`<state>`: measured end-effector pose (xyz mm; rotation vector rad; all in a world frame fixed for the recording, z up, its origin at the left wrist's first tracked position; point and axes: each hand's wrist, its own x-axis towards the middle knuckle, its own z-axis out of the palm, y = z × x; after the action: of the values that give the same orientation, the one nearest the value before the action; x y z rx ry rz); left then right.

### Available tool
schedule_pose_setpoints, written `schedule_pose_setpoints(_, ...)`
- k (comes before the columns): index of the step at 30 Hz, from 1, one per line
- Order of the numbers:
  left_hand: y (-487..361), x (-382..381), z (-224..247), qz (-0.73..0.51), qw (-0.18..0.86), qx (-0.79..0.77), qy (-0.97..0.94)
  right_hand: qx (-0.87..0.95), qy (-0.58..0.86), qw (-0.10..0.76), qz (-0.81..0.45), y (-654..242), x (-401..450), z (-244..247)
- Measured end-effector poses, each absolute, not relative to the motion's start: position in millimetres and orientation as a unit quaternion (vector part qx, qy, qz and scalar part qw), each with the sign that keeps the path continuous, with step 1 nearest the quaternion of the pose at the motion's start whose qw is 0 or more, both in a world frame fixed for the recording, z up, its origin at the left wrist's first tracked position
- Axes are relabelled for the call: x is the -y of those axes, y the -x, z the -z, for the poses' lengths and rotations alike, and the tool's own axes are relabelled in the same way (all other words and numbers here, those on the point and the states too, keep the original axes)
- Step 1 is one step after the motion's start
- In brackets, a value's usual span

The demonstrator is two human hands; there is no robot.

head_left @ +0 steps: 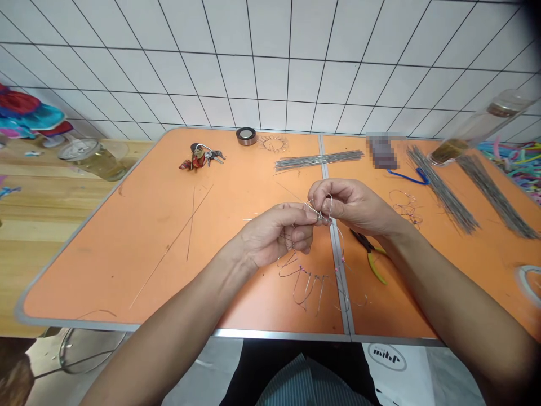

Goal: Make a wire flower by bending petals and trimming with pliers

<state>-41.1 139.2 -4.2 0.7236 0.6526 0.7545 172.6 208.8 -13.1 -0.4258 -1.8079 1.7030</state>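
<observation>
My left hand (pixel 281 232) pinches thin silvery wire between thumb and fingers near the middle of the orange table (pixel 105 242). Touching it from the right, my right hand (pixel 344 204) grips a small wire loop (pixel 330 204) at the fingertips. A looped wire chain (pixel 310 276) with small pink and purple bits hangs in an arc below both hands. The exact joint between the fingertips is partly hidden. Under my right wrist lie pliers (pixel 374 259) with yellow handles.
Bundles of straight wire (pixel 319 161) lie at the back and right. Keys (pixel 205 155), a tape roll (pixel 245 136) and a wire ring (pixel 273 144) sit farther back. A tilted-looking glass bottle (pixel 469 132) stands at right; a jar (pixel 93 159) is beyond the left edge.
</observation>
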Motion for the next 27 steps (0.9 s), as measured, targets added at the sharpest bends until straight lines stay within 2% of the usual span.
schedule_pose_setpoints(5,41.3,-139.5,8.6,-0.340,0.839,-0.268,-0.329,0.705,0.147,0.301,-0.625,-172.0,-207.2,10.7)
schedule_pose_setpoints(17,34.7,-139.2,22.4,-0.350,0.869,-0.191,-0.291,0.766,0.144,0.351,-0.519,-161.7,-202.2,-2.2)
schedule_pose_setpoints(24,32.9,-144.0,28.0,-0.361,0.856,-0.212,-0.304,0.777,0.187,0.283,-0.531,-173.5,-204.9,-11.9)
schedule_pose_setpoints(27,36.1,-148.9,31.2,-0.349,0.836,-0.270,-0.325,0.794,0.233,0.262,-0.498,-181.6,-202.9,-22.5)
